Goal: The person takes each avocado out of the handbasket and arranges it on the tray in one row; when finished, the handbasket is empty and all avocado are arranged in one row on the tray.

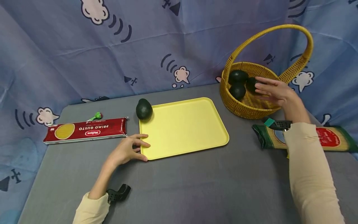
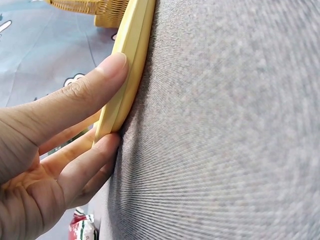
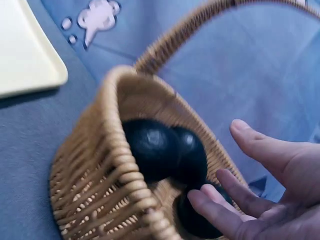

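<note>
A yellow tray (image 1: 184, 127) lies on the grey table. My left hand (image 1: 130, 148) grips its near left corner, thumb on the near rim and fingers at the left side; the left wrist view shows the thumb (image 2: 112, 70) against the rim. One dark green avocado (image 1: 144, 109) rests at the tray's far left corner. My right hand (image 1: 272, 91) reaches into the wicker basket (image 1: 246, 110), fingers spread and apart. Inside the basket are three avocados; the right-hand avocado (image 3: 197, 217) is partly hidden behind my fingers. No avocado is seen gripped there.
The basket's tall handle (image 1: 265, 31) arches above my right hand. A red spaghetti pack (image 1: 89, 130) and a small green-headed item (image 1: 98, 115) lie at the left. Another pasta pack (image 1: 332, 137) lies under the right forearm. A blue patterned cloth (image 1: 139, 46) hangs behind.
</note>
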`<act>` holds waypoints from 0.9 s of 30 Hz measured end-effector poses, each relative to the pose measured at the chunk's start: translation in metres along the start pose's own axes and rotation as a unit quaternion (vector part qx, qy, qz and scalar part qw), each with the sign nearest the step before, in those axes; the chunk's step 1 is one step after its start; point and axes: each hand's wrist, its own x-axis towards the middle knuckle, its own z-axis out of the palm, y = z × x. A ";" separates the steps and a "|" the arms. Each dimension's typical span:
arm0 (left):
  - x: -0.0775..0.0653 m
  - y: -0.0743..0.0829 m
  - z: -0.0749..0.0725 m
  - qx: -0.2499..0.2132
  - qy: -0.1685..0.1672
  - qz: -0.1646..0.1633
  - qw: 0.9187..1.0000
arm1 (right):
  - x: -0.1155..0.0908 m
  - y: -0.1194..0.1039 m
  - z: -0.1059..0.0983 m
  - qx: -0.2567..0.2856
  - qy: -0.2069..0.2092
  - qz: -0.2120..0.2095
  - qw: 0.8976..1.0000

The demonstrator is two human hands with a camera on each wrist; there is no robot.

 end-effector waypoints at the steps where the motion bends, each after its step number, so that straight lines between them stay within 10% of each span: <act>1: 0.000 0.000 0.000 -0.002 0.000 -0.002 1.000 | 0.005 0.000 -0.001 0.000 0.005 0.012 1.000; 16: 0.000 -0.004 0.000 -0.026 -0.001 -0.007 1.000 | 0.058 0.006 -0.006 -0.028 -0.046 0.138 0.989; 27: 0.001 -0.005 -0.001 -0.020 0.003 -0.005 1.000 | 0.061 0.009 0.006 -0.082 -0.056 0.147 0.984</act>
